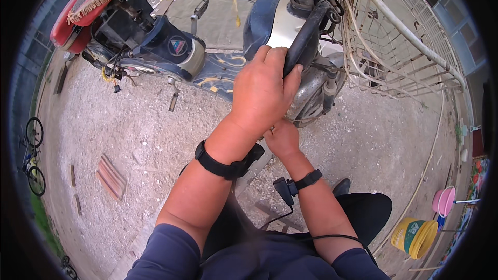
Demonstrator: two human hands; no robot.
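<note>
An electric bicycle with a dark blue and cream body stands in front of me. My left hand is closed around the lower end of a long, curved black piece, which slants up beside the front column. Below it, close to the left wrist, my right hand is closed too; its fingertips are partly hidden, and what they hold cannot be made out. Just beyond both hands is the scuffed grey front wheel cover. Both wrists wear black straps.
A white wire basket juts out at the front right. The red fringed seat is tipped up at left. Brick-like pieces lie on gravel. A yellow bucket and pink bucket are at lower right.
</note>
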